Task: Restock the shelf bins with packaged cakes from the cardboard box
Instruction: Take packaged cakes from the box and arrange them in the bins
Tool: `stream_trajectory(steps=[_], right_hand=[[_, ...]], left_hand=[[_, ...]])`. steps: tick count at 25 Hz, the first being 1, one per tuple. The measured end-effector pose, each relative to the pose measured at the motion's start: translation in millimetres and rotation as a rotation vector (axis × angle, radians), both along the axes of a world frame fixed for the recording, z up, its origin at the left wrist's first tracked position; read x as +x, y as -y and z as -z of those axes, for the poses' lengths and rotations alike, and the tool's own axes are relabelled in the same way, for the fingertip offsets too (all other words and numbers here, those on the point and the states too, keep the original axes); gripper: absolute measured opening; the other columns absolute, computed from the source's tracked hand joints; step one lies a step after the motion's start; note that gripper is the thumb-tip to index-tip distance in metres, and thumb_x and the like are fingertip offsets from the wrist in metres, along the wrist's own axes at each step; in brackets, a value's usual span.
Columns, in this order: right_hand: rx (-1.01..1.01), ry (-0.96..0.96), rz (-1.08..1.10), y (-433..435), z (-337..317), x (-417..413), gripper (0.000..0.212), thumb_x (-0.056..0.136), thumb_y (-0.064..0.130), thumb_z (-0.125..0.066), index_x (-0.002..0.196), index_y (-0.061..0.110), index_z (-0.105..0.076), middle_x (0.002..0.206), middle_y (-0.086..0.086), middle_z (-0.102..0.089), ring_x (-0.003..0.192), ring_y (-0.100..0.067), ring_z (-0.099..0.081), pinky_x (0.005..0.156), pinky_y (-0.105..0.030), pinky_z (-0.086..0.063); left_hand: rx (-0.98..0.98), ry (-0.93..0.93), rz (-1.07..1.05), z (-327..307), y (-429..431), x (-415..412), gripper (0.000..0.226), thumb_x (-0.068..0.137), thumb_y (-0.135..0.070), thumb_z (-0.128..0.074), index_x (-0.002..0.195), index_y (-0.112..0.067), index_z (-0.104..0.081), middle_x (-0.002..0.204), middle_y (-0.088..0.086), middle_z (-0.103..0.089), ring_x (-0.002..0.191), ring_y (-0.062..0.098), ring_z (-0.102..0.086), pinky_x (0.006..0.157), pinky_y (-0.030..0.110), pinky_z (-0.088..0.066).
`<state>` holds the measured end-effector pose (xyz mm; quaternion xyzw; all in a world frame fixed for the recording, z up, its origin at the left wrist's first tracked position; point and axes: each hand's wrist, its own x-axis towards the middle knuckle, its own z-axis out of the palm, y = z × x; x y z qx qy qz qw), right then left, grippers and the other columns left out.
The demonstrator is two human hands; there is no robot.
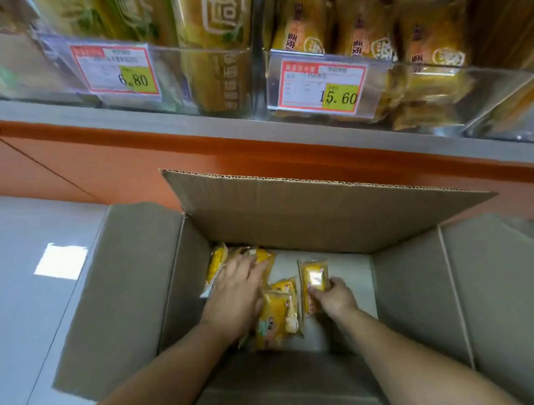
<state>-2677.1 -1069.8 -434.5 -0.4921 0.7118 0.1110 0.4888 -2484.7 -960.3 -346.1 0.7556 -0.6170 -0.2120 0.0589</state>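
Shelf [195, 119]: runs above and beyond the cardboard box, with a grey lip over an orange base.
Cardboard box [321, 218]: open, flaps spread, the far flap standing up; much of its bottom shows bare.
Shelf bins [499, 88]: clear-walled, above the box's far flap, holding yellow packets that look like those in the box; a price tag [324, 83] is clipped to the front.
Packaged cakes [277, 318]: only a handful, lying on the box bottom from the far-left corner to the middle.
Left hand [239, 292]: inside the box on its left side, fingers straight and spread, lying flat on the far-left packets; it grips nothing that shows.
Right hand [334, 297]: inside the box, right of centre, fingers curled round the lower end of the held packet [315, 276], which stands on end.
Handling (a judgement): probably light, soft cake in slick film, likely to slide and to crush under a hard squeeze. Take each packet across its middle or by the crimped end seam, and hold several at once only loosely.
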Motion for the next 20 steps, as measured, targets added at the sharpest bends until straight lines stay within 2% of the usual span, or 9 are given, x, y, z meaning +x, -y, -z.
stream_trajectory(steps=[2, 5, 8, 11, 13, 16, 18, 20], right_hand=[[0.010, 0.023, 0.062, 0, -1, 4, 0.049, 0.081, 0.040, -0.073, 0.118, 0.013, -0.053, 0.112, -0.008, -0.066, 0.099, -0.027, -0.064, 0.089, -0.040, -0.052], [0.067, 0.101, 0.076, -1, -12, 6, 0.029, 0.083, 0.028, -0.073, 0.101, 0.013, -0.055, 0.101, -0.009, -0.067, 0.091, -0.025, -0.064, 0.080, -0.037, -0.053], [0.125, 0.195, 0.178, -4, -18, -2, 0.026, 0.082, 0.015, -0.073, 0.099, 0.009, -0.054, 0.098, -0.013, -0.067, 0.088, -0.027, -0.066, 0.073, -0.037, -0.056], [0.369, 0.350, 0.271, -8, -21, -9, 0.026, 0.083, 0.010, -0.070, 0.108, 0.004, -0.063, 0.098, -0.016, -0.072, 0.088, -0.029, -0.071, 0.080, -0.041, -0.058], [0.467, 0.389, 0.252, -10, -21, -9, 0.030, 0.083, 0.008, -0.067, 0.113, 0.007, -0.062, 0.105, -0.015, -0.071, 0.095, -0.029, -0.069, 0.081, -0.040, -0.056], [0.522, 0.445, 0.279, -14, -24, -5, 0.031, 0.084, 0.006, -0.066, 0.115, 0.009, -0.061, 0.108, -0.016, -0.070, 0.095, -0.030, -0.068, 0.072, -0.035, -0.056], [0.536, 0.469, 0.301, -13, -26, -5, 0.028, 0.086, 0.010, -0.065, 0.113, 0.009, -0.062, 0.102, -0.014, -0.072, 0.091, -0.028, -0.069, 0.071, -0.035, -0.055], [0.570, 0.514, 0.337, -13, -32, -6, 0.018, 0.088, 0.012, -0.063, 0.106, 0.008, -0.063, 0.091, -0.013, -0.073, 0.085, -0.028, -0.069, 0.073, -0.037, -0.055]], left_hand=[[-0.046, 0.007, 0.129, -10, 7, -11, 0.051, 0.091, -0.029, -0.061, 0.140, -0.024, -0.046, 0.133, 0.000, -0.053, 0.122, 0.022, -0.052, 0.097, 0.035, -0.046], [0.189, 0.000, 0.143, -14, 16, -35, 0.044, 0.098, -0.033, -0.051, 0.139, -0.020, -0.039, 0.128, 0.003, -0.054, 0.108, 0.022, -0.059, 0.084, 0.035, -0.049], [0.499, -0.101, -0.075, 1, 11, -46, 0.055, 0.095, -0.034, -0.058, 0.143, -0.014, -0.038, 0.132, 0.009, -0.057, 0.117, 0.025, -0.059, 0.092, 0.032, -0.048], [0.596, -0.352, -0.197, 9, 5, -46, 0.063, 0.095, -0.033, -0.061, 0.149, -0.014, -0.034, 0.149, 0.008, -0.046, 0.134, 0.024, -0.045, 0.103, 0.026, -0.037], [0.613, -0.386, -0.324, 19, 5, -43, 0.063, 0.091, -0.035, -0.066, 0.144, -0.015, -0.040, 0.143, 0.008, -0.052, 0.130, 0.024, -0.050, 0.101, 0.028, -0.041], [0.661, -0.412, -0.405, 33, 5, -46, 0.049, 0.086, -0.039, -0.071, 0.128, -0.015, -0.058, 0.127, 0.007, -0.064, 0.114, 0.022, -0.061, 0.092, 0.030, -0.049], [0.684, -0.535, -0.470, 35, 8, -49, 0.039, 0.088, -0.035, -0.069, 0.121, -0.015, -0.062, 0.121, 0.006, -0.066, 0.110, 0.021, -0.062, 0.093, 0.030, -0.050], [0.677, -0.780, -0.614, 32, 9, -48, 0.031, 0.089, -0.025, -0.068, 0.119, -0.018, -0.059, 0.116, 0.002, -0.065, 0.109, 0.019, -0.060, 0.099, 0.034, -0.048]])
